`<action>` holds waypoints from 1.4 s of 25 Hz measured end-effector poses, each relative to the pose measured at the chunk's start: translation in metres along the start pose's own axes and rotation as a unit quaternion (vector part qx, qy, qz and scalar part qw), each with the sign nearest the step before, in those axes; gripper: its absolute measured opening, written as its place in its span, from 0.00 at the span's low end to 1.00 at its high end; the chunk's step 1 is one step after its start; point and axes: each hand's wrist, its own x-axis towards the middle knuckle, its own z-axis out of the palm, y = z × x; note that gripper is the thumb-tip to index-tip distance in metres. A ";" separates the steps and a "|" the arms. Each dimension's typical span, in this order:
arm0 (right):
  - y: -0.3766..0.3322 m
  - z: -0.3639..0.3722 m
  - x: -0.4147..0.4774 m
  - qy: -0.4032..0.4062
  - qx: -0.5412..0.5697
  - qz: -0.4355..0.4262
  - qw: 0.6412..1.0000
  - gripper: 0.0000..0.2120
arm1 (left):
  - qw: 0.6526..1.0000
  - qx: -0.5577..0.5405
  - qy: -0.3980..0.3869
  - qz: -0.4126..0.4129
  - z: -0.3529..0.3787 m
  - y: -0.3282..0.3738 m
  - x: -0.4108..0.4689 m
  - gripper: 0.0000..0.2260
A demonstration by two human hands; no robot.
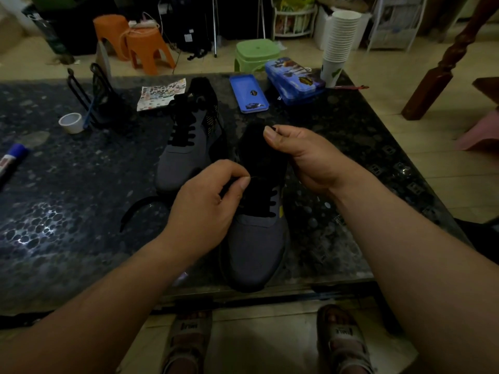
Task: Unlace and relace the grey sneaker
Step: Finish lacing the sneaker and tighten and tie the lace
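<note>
A grey sneaker (256,249) with black laces lies on the dark table, its toe toward me at the front edge. My left hand (205,203) pinches a black lace between thumb and forefinger over the sneaker's eyelets. A loose stretch of the lace (137,209) curls on the table to the left. My right hand (302,155) holds the black tongue and collar of the same sneaker, thumb on top. The second grey sneaker (186,147), fully laced, lies behind and to the left.
On the speckled table (67,211) stand a white tape roll (71,122), a black wire holder (94,95), a patterned sheet (162,93), a blue tin lid (249,93) and box (294,81), stacked paper cups (339,44) and a glue stick (13,157). Stools stand behind.
</note>
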 end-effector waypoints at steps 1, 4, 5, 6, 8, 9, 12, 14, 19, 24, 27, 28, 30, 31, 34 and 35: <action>0.000 0.000 -0.001 0.003 0.005 -0.001 1.000 0.17 | 1.000 -0.011 0.000 -0.006 0.001 -0.001 0.001 0.03; -0.001 -0.001 -0.002 0.012 0.021 -0.003 1.000 0.18 | 1.000 -0.007 -0.009 -0.001 0.002 -0.003 0.004 0.03; -0.001 -0.001 -0.002 0.012 0.024 -0.003 1.000 0.18 | 1.000 0.002 -0.014 0.003 0.002 -0.005 0.005 0.03; -0.001 -0.001 -0.003 0.011 0.024 -0.003 1.000 0.18 | 1.000 0.005 -0.021 0.002 0.002 -0.006 0.006 0.03; 0.000 -0.001 -0.003 0.010 0.019 -0.002 1.000 0.19 | 0.999 0.005 -0.034 0.000 0.002 -0.007 0.008 0.03; 0.000 0.000 -0.003 0.011 0.017 -0.001 1.000 0.19 | 0.999 0.006 -0.038 0.001 0.002 -0.007 0.008 0.03; -0.001 0.000 -0.002 0.010 0.017 0.000 1.000 0.18 | 0.999 0.007 -0.042 0.009 0.002 -0.005 0.009 0.03; -0.001 0.000 -0.002 0.006 0.014 0.000 1.000 0.17 | 0.999 -0.005 -0.043 0.005 0.001 -0.006 0.010 0.03; 0.000 0.000 -0.002 0.000 0.013 0.002 1.000 0.18 | 0.997 -0.051 -0.050 -0.036 0.000 -0.006 0.011 0.06; 0.000 0.001 -0.002 -0.004 0.008 -0.003 1.000 0.19 | 0.994 -0.066 -0.057 -0.062 0.002 -0.002 0.013 0.07; -0.001 0.002 -0.002 -0.006 -0.001 -0.001 1.000 0.19 | 0.994 -0.047 -0.062 -0.072 0.003 0.000 0.013 0.05; -0.001 0.002 -0.002 -0.005 -0.004 0.000 1.000 0.19 | 0.993 -0.053 -0.059 -0.085 0.002 0.000 0.013 0.04; -0.001 0.003 -0.002 -0.003 -0.011 0.000 1.000 0.19 | 0.990 -0.070 -0.049 -0.115 0.001 0.001 0.012 0.04; -0.001 0.003 -0.002 -0.003 -0.014 0.000 1.000 0.19 | 0.989 -0.072 -0.045 -0.122 0.001 0.001 0.011 0.05; -0.001 0.003 -0.002 0.000 -0.021 -0.001 1.000 0.19 | 0.989 -0.070 -0.060 -0.117 -0.002 0.001 0.008 0.04; -0.001 0.003 -0.002 0.000 -0.018 -0.001 1.000 0.20 | 0.988 -0.074 -0.069 -0.115 -0.003 0.000 0.007 0.05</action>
